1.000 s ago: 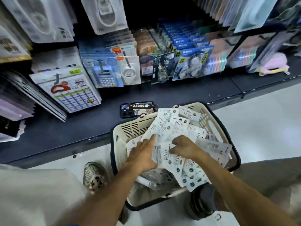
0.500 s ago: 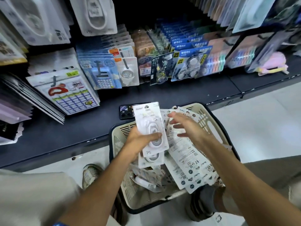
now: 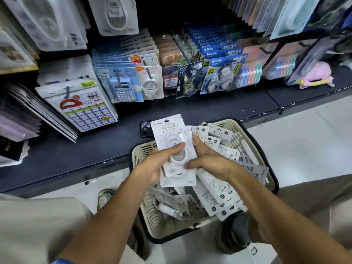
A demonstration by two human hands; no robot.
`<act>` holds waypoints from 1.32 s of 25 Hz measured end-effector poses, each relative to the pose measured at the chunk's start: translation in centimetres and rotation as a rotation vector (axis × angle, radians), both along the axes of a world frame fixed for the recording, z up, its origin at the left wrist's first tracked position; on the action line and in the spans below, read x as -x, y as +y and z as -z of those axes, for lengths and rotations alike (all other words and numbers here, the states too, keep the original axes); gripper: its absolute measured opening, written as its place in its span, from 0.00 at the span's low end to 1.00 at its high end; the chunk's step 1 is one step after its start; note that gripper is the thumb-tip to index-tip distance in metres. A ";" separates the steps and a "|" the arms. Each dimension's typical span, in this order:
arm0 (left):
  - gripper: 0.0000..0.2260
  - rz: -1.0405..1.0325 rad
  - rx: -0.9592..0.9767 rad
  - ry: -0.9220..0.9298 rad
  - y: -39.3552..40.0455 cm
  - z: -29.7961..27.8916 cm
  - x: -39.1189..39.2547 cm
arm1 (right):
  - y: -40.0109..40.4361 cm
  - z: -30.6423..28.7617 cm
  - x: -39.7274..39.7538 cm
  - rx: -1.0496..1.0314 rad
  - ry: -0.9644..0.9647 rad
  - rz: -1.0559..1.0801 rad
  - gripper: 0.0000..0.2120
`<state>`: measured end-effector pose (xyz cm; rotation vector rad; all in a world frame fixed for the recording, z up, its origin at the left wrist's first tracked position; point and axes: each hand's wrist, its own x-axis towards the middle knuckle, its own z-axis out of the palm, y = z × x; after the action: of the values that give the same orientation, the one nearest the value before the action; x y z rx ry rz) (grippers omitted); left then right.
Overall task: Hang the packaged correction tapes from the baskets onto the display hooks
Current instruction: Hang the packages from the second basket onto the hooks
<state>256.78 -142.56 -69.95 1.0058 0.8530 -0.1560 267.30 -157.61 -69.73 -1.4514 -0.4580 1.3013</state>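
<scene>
A cream plastic basket (image 3: 245, 138) stands on the floor in front of me, full of white packaged correction tapes (image 3: 222, 195). My left hand (image 3: 158, 162) grips a small stack of these packs (image 3: 169, 134) upright above the basket, thumb across the front blister. My right hand (image 3: 207, 161) pinches the right edge of the same stack, thumb on its front. White correction tape packs (image 3: 114, 16) hang from display hooks at the top of the rack, above the lower rows of goods.
A dark shelf ledge (image 3: 76, 149) runs in front of the basket, with a phone (image 3: 145, 128) lying on it. Calculators (image 3: 122, 86), label sheets (image 3: 83, 105) and blue tape packs (image 3: 222, 73) hang behind. My knees flank the basket; pale floor lies to the right.
Both hands left the pile in the basket. The left lifted a stack of packs upright, and the right came back from the far packs to pinch the stack's right edge.
</scene>
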 end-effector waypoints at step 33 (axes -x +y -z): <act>0.26 0.109 -0.148 0.045 0.5 2.1 1.2 | 1.7 2.6 2.3 0.404 -0.405 0.320 0.13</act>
<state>255.58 -142.08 -72.08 1.1925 0.8600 -0.2113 265.03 -155.87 -72.29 -2.0491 -0.2122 0.8706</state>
